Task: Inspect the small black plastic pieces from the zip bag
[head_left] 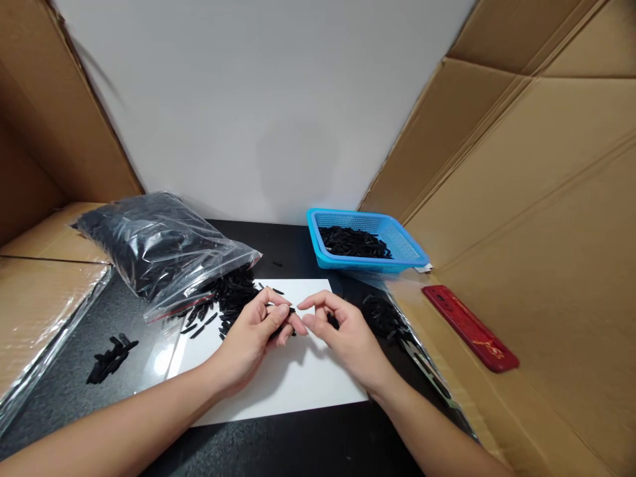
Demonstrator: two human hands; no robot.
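Note:
My left hand (263, 324) is closed, pinching a slim, small black piece (292, 310) between thumb and fingertips. Just across from it is my right hand (342, 328), its thumb and forefinger apart and the other fingers curled. Something dark (332, 321) shows in the gap of the right hand; whether it is held there or lies behind, I cannot tell. Both hands are over a white sheet (298, 391). Beside the left hand, a heap of similar black pieces (236, 291) spreads on the sheet's far left part, partly hidden by that hand.
A clear zip bag (163, 245) full of black pieces lies at the back left. A blue basket (368, 264) with more pieces stands back right. Small piles lie left (110, 359) and right (382, 317). A red case-like object (470, 328) rests beside the right cardboard wall (546, 232).

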